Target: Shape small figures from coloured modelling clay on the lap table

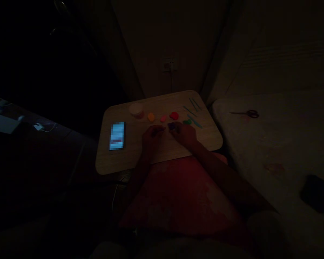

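In dim light, my right hand is closed on a dark blue-purple lump of modelling clay above the small table. To its left, my left hand has its fingers pinched together. Something small, dark and reddish shows at its fingertips, too dim to name. Just beyond my hands lie an orange clay lump, a pink clay lump and a red clay lump. A green clay lump sits beside my right hand's knuckles.
On the wood-grain table are a lit phone, a pale tub and several thin blue-green tools. Scissors lie on a pale surface to the right. A wall socket with a plugged cord is behind.
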Demonstrator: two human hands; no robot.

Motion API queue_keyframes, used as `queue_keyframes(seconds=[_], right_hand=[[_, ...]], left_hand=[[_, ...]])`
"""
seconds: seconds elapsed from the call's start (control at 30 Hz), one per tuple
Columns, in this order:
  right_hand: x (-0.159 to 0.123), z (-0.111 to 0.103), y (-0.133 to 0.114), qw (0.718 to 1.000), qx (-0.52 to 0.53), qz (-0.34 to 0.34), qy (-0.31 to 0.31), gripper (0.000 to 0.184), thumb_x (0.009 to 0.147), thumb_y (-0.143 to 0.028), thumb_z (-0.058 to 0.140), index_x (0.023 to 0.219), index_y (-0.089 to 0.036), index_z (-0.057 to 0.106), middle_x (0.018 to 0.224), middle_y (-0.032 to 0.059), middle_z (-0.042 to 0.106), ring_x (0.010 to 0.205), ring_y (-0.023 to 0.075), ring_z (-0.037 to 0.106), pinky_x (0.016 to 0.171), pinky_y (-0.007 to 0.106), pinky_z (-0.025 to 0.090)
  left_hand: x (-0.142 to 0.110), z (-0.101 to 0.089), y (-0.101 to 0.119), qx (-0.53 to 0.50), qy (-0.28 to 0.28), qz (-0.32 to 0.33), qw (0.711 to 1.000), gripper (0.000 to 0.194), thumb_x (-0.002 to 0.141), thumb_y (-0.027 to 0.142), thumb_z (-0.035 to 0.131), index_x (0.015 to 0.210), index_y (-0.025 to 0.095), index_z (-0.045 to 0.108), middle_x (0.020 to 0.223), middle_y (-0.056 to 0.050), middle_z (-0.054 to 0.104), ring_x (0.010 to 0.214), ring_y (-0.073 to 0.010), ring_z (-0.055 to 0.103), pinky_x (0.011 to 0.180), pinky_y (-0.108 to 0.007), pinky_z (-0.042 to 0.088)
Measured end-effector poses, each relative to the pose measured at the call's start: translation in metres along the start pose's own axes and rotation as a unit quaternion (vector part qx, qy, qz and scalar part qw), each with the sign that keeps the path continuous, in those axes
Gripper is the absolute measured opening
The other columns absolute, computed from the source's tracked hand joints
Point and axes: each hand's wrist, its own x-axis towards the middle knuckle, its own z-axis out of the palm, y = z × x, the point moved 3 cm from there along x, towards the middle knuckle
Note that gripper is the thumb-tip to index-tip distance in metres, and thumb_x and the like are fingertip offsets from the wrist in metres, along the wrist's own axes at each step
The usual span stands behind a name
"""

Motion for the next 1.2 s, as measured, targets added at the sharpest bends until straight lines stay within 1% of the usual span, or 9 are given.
queue_keyframes(seconds=[0.07,0.23,0.43,0.6,0.77,0.83,1.0,1.1,1.2], right_hand=[[0.0,0.0,0.001,1.0,0.004,-0.002,-0.004,0.043,0.093,-0.05,0.066,0.129,-0.027,0.072,0.095,0.0122,0.08,0.083,0.03,0.072,0.069,0.035,0.046],[-0.003,-0.002,0.004,0.998,0.06,-0.034,-0.017,0.046,0.09,-0.053,0.069,0.128,-0.027,0.073,0.085,0.0074,0.078,0.079,0.0267,0.071,0.066,0.032,0.044],[-0.008,-0.003,-0.002,0.99,0.077,-0.107,-0.048,0.043,0.09,-0.051,0.071,0.124,-0.026,0.075,0.088,0.0058,0.079,0.08,0.0247,0.071,0.066,0.03,0.042],[-0.008,-0.004,-0.001,0.991,0.088,-0.097,-0.038,0.044,0.091,-0.051,0.071,0.125,-0.025,0.074,0.083,0.0056,0.078,0.075,0.0241,0.07,0.064,0.03,0.041],[-0.008,-0.003,0.001,0.991,0.092,-0.097,-0.028,0.043,0.091,-0.052,0.071,0.124,-0.025,0.075,0.092,0.0074,0.08,0.081,0.0257,0.071,0.067,0.031,0.042],[-0.009,-0.003,0.001,0.991,0.092,-0.096,-0.026,0.043,0.091,-0.052,0.071,0.124,-0.025,0.074,0.091,0.0072,0.079,0.081,0.0258,0.071,0.067,0.031,0.042],[-0.009,-0.006,-0.001,0.993,0.077,-0.089,-0.028,0.04,0.089,-0.047,0.073,0.121,-0.023,0.075,0.09,0.0076,0.079,0.081,0.0262,0.071,0.066,0.031,0.041],[-0.01,-0.009,-0.003,0.993,0.074,-0.086,-0.026,0.039,0.09,-0.044,0.073,0.122,-0.022,0.074,0.088,0.0074,0.079,0.08,0.0255,0.071,0.066,0.031,0.041],[-0.01,-0.009,-0.003,0.992,0.075,-0.1,-0.031,0.038,0.09,-0.043,0.073,0.121,-0.021,0.074,0.091,0.0073,0.079,0.081,0.025,0.071,0.067,0.03,0.042]], left_hand=[[0.001,-0.001,0.001,0.015,-0.004,0.012,1.0,0.016,0.083,0.023,0.074,0.099,0.019,0.076,0.101,-0.007,0.08,0.095,-0.02,0.076,0.09,-0.034,0.06],[0.002,-0.003,0.007,0.083,-0.007,0.079,0.993,0.006,0.081,0.022,0.076,0.086,0.021,0.079,0.097,-0.006,0.077,0.094,-0.0195,0.072,0.088,-0.033,0.057],[0.0,-0.002,0.002,0.074,-0.028,0.058,0.995,0.01,0.077,0.023,0.081,0.086,0.021,0.079,0.092,-0.005,0.078,0.088,-0.0195,0.072,0.085,-0.033,0.058],[-0.001,0.0,0.002,0.075,-0.023,0.056,0.995,0.008,0.078,0.023,0.08,0.086,0.021,0.079,0.09,-0.005,0.079,0.086,-0.0194,0.073,0.084,-0.032,0.058],[-0.001,-0.001,0.003,0.092,-0.023,0.061,0.994,0.009,0.078,0.023,0.08,0.086,0.02,0.078,0.09,-0.005,0.079,0.086,-0.0195,0.073,0.082,-0.032,0.057],[-0.001,-0.001,0.002,0.096,-0.021,0.065,0.993,0.009,0.078,0.023,0.08,0.086,0.02,0.078,0.09,-0.005,0.079,0.086,-0.0197,0.073,0.083,-0.032,0.058],[-0.002,0.0,0.002,0.099,-0.036,0.076,0.992,0.011,0.079,0.023,0.081,0.089,0.02,0.079,0.092,-0.006,0.079,0.087,-0.0204,0.073,0.084,-0.033,0.059],[-0.001,0.0,0.001,0.093,-0.042,0.086,0.991,0.007,0.081,0.023,0.079,0.088,0.02,0.079,0.092,-0.006,0.08,0.087,-0.0203,0.074,0.085,-0.033,0.058],[-0.001,0.0,0.001,0.089,-0.05,0.089,0.991,0.006,0.083,0.024,0.077,0.087,0.02,0.079,0.091,-0.005,0.08,0.086,-0.0196,0.074,0.083,-0.033,0.058]])
